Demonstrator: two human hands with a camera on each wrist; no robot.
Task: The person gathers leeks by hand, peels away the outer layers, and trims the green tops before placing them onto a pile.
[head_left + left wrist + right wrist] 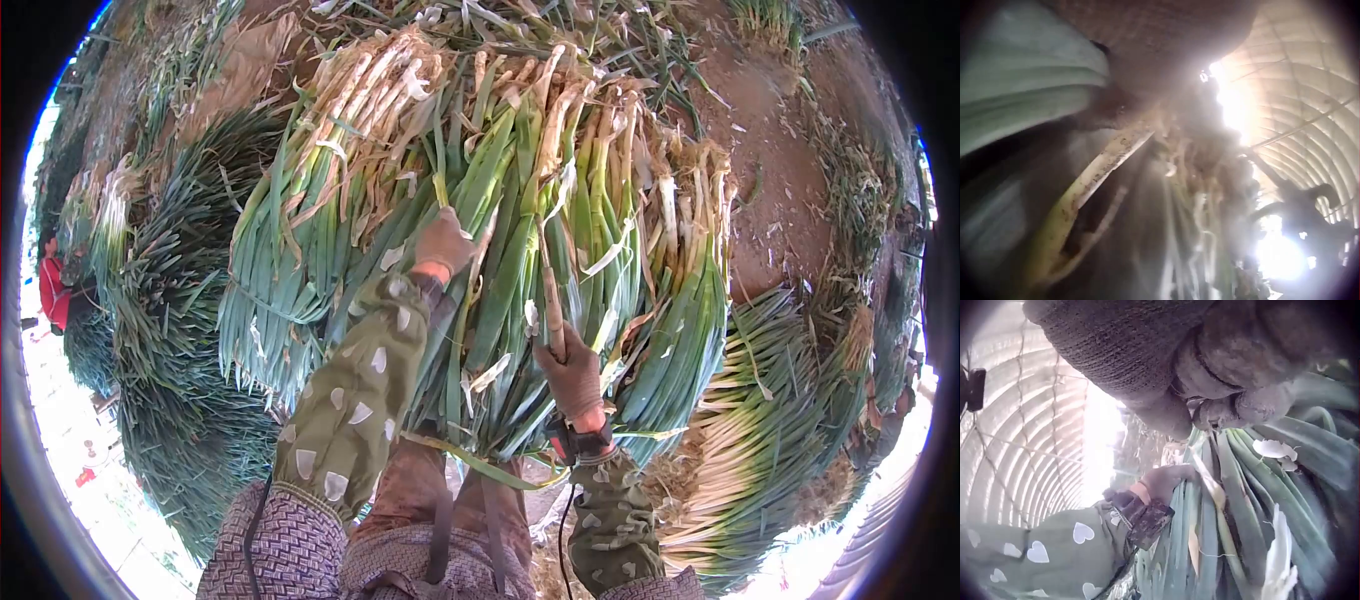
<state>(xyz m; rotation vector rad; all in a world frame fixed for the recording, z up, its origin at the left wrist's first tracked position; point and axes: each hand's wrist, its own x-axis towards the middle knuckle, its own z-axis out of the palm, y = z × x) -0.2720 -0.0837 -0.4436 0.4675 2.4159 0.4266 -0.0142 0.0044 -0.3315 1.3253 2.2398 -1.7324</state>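
A wide pile of green onions (500,240) lies in front of the person, pale root ends away from the body and green leaves towards it. The gloved left hand (445,243) is low among the leaves left of the middle, its fingers at the end of a yellowed onion leaf (1094,172). To the right and nearer the body, the gloved right hand (572,375) grips a long tan dried stalk (552,300) that points away over the pile. Curled fingers show in the right wrist view, close above the leaves. The left wrist view is blurred.
Dark green onion leaves (180,300) are heaped at the left. More onions with pale stems (715,470) lie at the right, beside bare brown ground (770,170). A person in red (53,290) is at the far left. A ribbed roof (1029,444) arches overhead.
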